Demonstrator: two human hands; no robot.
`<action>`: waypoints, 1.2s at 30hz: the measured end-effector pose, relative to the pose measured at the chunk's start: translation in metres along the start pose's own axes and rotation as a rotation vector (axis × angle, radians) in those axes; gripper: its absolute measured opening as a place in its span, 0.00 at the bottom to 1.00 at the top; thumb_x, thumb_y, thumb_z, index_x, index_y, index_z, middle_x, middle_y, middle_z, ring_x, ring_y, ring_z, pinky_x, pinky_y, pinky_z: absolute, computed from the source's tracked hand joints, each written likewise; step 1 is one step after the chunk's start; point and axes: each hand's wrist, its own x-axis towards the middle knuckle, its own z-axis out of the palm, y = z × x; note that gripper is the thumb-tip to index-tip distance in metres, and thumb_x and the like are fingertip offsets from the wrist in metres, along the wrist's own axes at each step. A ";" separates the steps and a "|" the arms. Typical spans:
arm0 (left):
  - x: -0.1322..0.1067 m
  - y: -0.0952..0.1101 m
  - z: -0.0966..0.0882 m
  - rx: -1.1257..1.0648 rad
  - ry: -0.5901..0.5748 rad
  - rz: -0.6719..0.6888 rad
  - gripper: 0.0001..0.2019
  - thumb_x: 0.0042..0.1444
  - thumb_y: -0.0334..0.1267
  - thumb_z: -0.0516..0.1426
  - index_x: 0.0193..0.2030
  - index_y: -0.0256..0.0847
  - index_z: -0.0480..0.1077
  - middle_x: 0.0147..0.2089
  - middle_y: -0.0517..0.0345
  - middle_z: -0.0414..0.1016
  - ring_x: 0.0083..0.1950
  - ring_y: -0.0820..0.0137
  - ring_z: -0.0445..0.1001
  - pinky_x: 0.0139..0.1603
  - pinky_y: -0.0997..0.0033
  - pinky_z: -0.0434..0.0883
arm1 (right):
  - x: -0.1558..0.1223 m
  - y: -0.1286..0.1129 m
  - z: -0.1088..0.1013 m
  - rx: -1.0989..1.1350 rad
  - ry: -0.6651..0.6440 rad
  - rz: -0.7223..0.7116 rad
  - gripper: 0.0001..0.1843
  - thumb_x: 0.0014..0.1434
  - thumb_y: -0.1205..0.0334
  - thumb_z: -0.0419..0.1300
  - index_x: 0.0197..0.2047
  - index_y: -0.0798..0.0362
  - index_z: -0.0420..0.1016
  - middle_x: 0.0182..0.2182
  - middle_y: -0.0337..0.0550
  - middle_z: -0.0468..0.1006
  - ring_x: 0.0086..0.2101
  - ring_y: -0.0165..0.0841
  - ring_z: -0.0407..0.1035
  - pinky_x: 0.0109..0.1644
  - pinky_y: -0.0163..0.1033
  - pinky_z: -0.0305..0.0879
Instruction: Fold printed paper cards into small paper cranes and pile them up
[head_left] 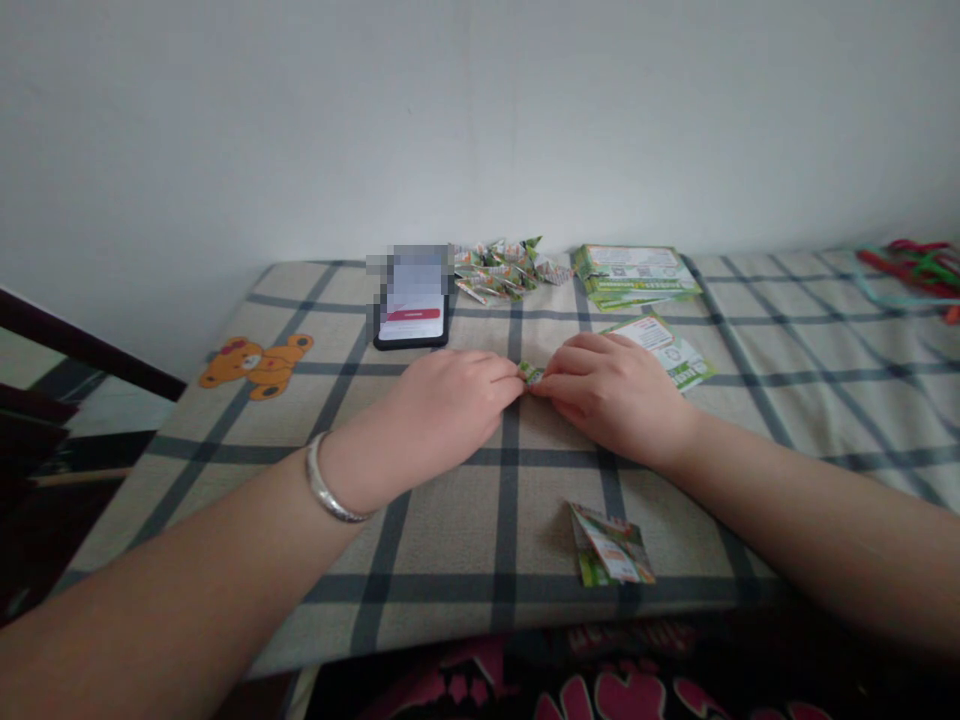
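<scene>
Between my two hands, low over the checked tablecloth, is a small piece of folded printed paper [531,373], mostly covered by fingers. My left hand [454,405], with a silver bangle at the wrist, pinches its left side. On the other side, my right hand [611,390] has fingertips closed on the paper. A printed green and white leaflet [667,350] lies flat just behind my right hand. Closer to the front edge rests a folded paper piece [611,545] with a white flap across it.
A phone [411,305] with its screen lit stands or lies near the wall. Right of it are several folded paper pieces [499,270] and a leaflet stack [637,272]. A bear figure [259,365] is at left; red and green items [919,265] at far right.
</scene>
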 end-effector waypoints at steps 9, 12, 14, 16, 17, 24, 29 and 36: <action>-0.001 0.000 -0.001 0.002 0.023 0.004 0.13 0.62 0.32 0.54 0.51 0.38 0.74 0.53 0.52 0.77 0.53 0.61 0.75 0.53 0.57 0.74 | 0.001 0.000 -0.001 -0.055 -0.001 0.019 0.07 0.62 0.64 0.60 0.37 0.48 0.80 0.35 0.37 0.78 0.33 0.33 0.67 0.43 0.43 0.50; -0.002 0.000 -0.004 -0.019 0.010 -0.008 0.14 0.62 0.31 0.53 0.52 0.39 0.74 0.53 0.53 0.77 0.53 0.62 0.75 0.52 0.58 0.74 | 0.002 0.000 -0.004 -0.075 -0.020 0.040 0.06 0.62 0.63 0.60 0.35 0.46 0.80 0.34 0.36 0.78 0.33 0.34 0.67 0.42 0.44 0.48; -0.002 0.000 -0.005 -0.028 -0.003 -0.016 0.15 0.62 0.31 0.52 0.52 0.40 0.74 0.54 0.54 0.77 0.52 0.63 0.76 0.52 0.59 0.74 | 0.003 -0.001 -0.005 -0.075 -0.027 0.054 0.07 0.62 0.62 0.60 0.35 0.46 0.80 0.34 0.36 0.79 0.33 0.35 0.67 0.42 0.44 0.48; -0.003 -0.001 -0.006 -0.026 -0.009 -0.017 0.15 0.62 0.30 0.52 0.52 0.41 0.74 0.54 0.54 0.77 0.53 0.63 0.75 0.52 0.58 0.74 | 0.003 -0.001 -0.005 -0.069 -0.031 0.062 0.07 0.62 0.63 0.60 0.35 0.46 0.80 0.34 0.37 0.79 0.34 0.35 0.68 0.41 0.44 0.48; -0.003 -0.002 -0.006 -0.026 -0.011 -0.011 0.15 0.63 0.30 0.51 0.52 0.41 0.74 0.54 0.55 0.77 0.53 0.63 0.75 0.53 0.58 0.73 | 0.002 -0.001 -0.006 -0.063 -0.033 0.063 0.08 0.62 0.63 0.59 0.35 0.47 0.80 0.35 0.38 0.80 0.34 0.35 0.68 0.41 0.44 0.49; -0.004 -0.006 -0.005 -0.038 -0.034 0.021 0.14 0.63 0.28 0.50 0.48 0.37 0.75 0.52 0.52 0.77 0.60 0.63 0.70 0.60 0.59 0.68 | -0.001 0.002 -0.009 -0.018 -0.073 0.068 0.10 0.63 0.65 0.57 0.37 0.49 0.81 0.36 0.41 0.81 0.37 0.37 0.70 0.37 0.42 0.53; -0.005 -0.007 -0.005 -0.076 -0.031 -0.015 0.13 0.63 0.29 0.50 0.47 0.38 0.75 0.51 0.51 0.77 0.59 0.65 0.70 0.60 0.61 0.69 | -0.001 0.002 -0.012 -0.007 -0.102 0.096 0.10 0.62 0.65 0.58 0.38 0.48 0.82 0.36 0.40 0.81 0.37 0.37 0.70 0.36 0.42 0.56; -0.009 -0.007 -0.007 -0.090 -0.061 -0.041 0.16 0.64 0.27 0.48 0.51 0.39 0.74 0.52 0.52 0.77 0.57 0.67 0.72 0.59 0.63 0.69 | -0.002 0.002 -0.014 -0.009 -0.110 0.117 0.09 0.61 0.64 0.60 0.36 0.47 0.82 0.36 0.40 0.82 0.37 0.37 0.71 0.35 0.41 0.56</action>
